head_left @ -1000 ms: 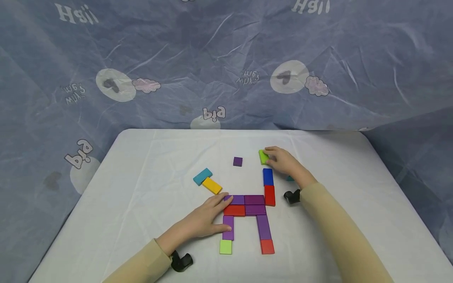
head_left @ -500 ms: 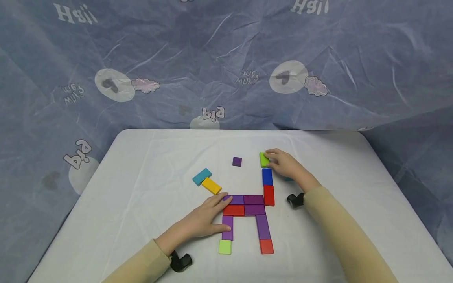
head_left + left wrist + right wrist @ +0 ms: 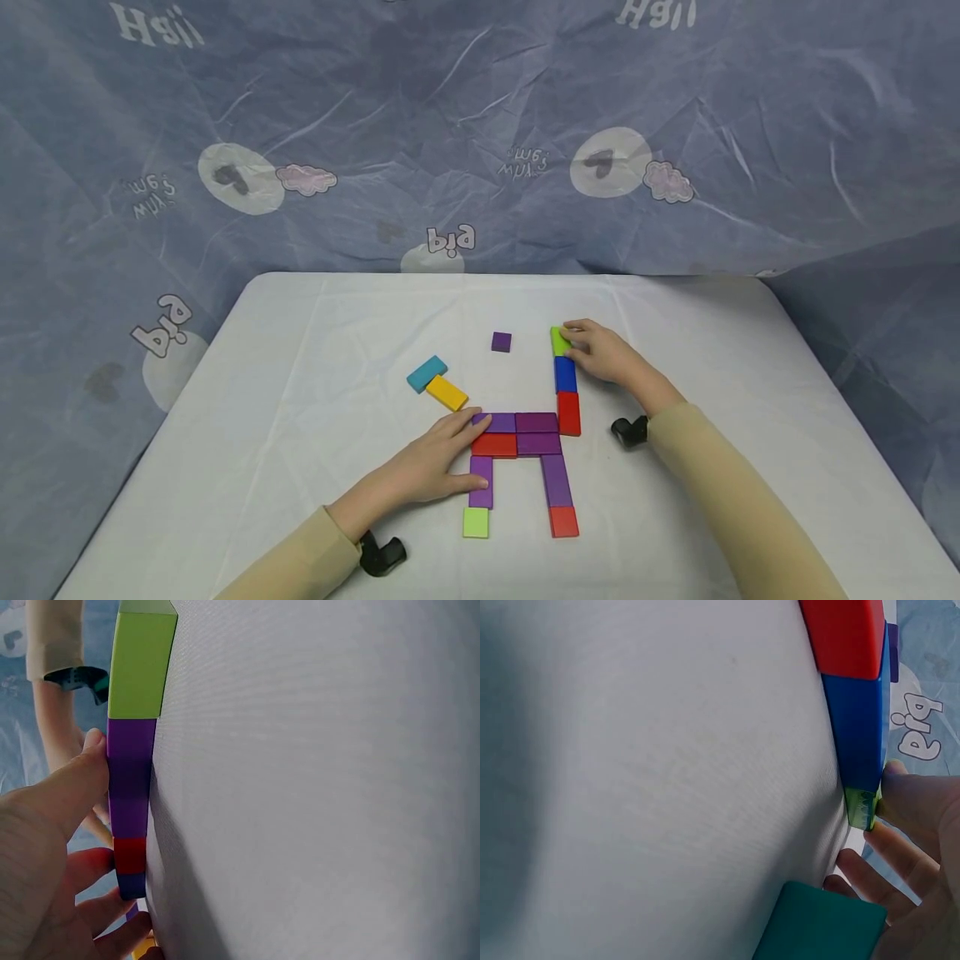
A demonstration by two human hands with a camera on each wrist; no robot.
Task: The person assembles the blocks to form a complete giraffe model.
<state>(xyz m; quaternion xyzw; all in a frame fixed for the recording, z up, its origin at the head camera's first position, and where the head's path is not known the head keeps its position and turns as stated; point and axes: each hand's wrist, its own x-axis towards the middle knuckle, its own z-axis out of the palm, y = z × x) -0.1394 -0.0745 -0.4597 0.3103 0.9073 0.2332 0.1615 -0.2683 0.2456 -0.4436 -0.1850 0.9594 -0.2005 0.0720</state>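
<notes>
Far right of the laid-out blocks, in the head view, my right hand (image 3: 609, 354) pinches a lime-green block (image 3: 557, 340) between thumb and fingers. The green block's near end meets a blue block (image 3: 566, 375), and a red block (image 3: 569, 414) continues that column. My left hand (image 3: 429, 465) rests with outstretched fingers at the left side of the figure. Its fingertips touch a violet block (image 3: 499, 423), beside a red block (image 3: 500, 445). The left thumb lies against an upright purple block (image 3: 131, 776), which adjoins a green block (image 3: 140, 666) in the left wrist view.
A teal block (image 3: 427, 374) and a yellow block (image 3: 447, 392) lie touching, left of the figure. One small purple block (image 3: 501, 342) stands apart at the back. Close by my right hand is another teal block (image 3: 821, 926). Patterned blue-grey sheeting (image 3: 420, 100) hangs behind the white table (image 3: 337, 333).
My right hand has drawn the lime-green block toward the near side, closing the gap to the blue block. My left hand has stayed in place.
</notes>
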